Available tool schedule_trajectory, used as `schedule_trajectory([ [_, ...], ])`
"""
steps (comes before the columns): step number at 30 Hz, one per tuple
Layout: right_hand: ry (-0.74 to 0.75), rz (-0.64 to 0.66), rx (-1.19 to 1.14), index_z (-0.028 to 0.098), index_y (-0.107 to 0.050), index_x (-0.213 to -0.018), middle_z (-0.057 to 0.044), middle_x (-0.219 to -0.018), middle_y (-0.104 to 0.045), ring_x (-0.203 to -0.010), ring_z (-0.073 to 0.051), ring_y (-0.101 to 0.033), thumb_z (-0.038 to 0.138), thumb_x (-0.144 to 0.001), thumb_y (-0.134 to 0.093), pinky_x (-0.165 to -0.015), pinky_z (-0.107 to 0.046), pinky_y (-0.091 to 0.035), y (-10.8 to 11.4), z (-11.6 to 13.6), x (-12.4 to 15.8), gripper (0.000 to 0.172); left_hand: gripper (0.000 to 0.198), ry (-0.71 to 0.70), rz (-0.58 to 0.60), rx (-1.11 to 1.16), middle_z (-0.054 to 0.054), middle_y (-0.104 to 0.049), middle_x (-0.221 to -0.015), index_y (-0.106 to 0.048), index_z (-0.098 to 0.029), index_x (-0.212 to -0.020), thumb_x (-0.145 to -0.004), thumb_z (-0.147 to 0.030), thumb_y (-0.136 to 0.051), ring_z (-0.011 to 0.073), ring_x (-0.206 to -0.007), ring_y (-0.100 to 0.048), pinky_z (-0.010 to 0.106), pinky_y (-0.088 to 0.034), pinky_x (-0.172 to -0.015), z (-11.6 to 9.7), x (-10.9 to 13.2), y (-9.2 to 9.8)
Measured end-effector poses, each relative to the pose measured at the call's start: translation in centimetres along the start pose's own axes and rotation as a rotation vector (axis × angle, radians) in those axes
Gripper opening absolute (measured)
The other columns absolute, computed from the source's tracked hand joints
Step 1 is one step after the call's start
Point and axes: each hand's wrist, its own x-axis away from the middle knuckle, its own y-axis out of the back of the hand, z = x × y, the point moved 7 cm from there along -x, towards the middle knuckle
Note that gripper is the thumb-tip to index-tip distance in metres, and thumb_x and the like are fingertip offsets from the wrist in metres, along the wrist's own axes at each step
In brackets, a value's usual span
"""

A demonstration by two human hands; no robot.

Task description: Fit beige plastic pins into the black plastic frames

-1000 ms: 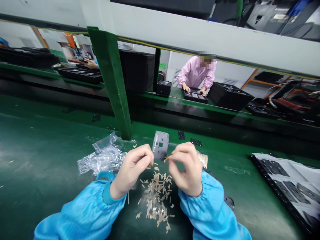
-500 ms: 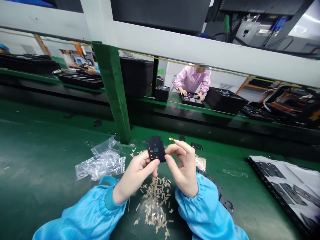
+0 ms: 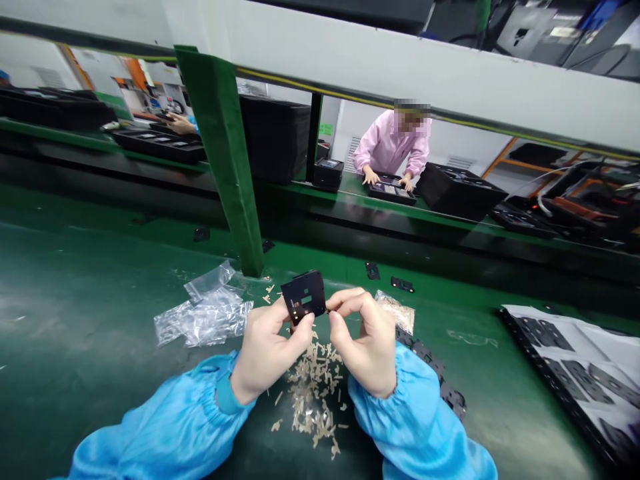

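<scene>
My left hand [image 3: 267, 347] pinches the lower edge of a small black flat part [image 3: 303, 296] with cut-outs, held up above the green bench. My right hand [image 3: 367, 340] is closed in a pinch, its fingertips touching the part's right edge. Both arms wear blue sleeves. Under my hands lies a heap of small tan strips [image 3: 314, 393]. A stack of similar black parts [image 3: 434, 373] lies beside my right forearm.
Crumpled clear plastic bags [image 3: 205, 313] lie to the left, one small bag [image 3: 397, 310] to the right. A green post [image 3: 225, 167] stands just behind. A tray of black parts [image 3: 580, 373] sits at right. A person in pink works across the far bench.
The part has been turned over from its grey face to its black face. My right hand has come back to pinch its right edge.
</scene>
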Motion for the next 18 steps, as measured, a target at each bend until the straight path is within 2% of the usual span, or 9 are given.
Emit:
schedule_trajectory([
  [7, 0.027, -0.003, 0.045, 0.019, -0.048, -0.069, -0.001, -0.075, -0.060, -0.067, -0.013, -0.057, 0.006, -0.073, -0.053, -0.061, -0.026, -0.045, -0.2, 0.0, 0.2, 0.015, 0.012, -0.163, -0.083, -0.148, -0.003, -0.052, -0.048, -0.057, -0.014, -0.064, -0.075, -0.016, -0.052, 0.0083, -0.041, -0.048, 0.019, -0.038, -0.043, -1.3, 0.0, 0.5],
  [11, 0.031, 0.025, 0.051, 0.019, -0.049, -0.070, -0.002, -0.077, -0.060, -0.069, -0.014, -0.057, 0.007, -0.074, -0.053, -0.063, -0.027, -0.045, -0.4, 0.1, 0.3, 0.014, 0.009, -0.220, -0.105, -0.196, -0.005, -0.050, -0.045, -0.059, -0.014, -0.069, -0.075, -0.016, -0.052, 0.0082, -0.039, -0.046, 0.020, -0.037, -0.041, -1.6, 0.2, 0.6],
  [18, -0.199, 0.169, -0.222, 0.018, -0.052, -0.069, -0.002, -0.074, -0.057, -0.070, -0.014, -0.055, 0.012, -0.078, -0.054, -0.063, -0.028, -0.046, -0.7, -1.6, -0.2, 0.011, 0.017, -0.228, -0.088, -0.221, -0.005, -0.047, -0.044, -0.052, -0.017, -0.056, -0.073, -0.017, -0.052, 0.0076, -0.039, -0.045, 0.020, -0.035, -0.041, -1.9, 0.0, 0.7],
])
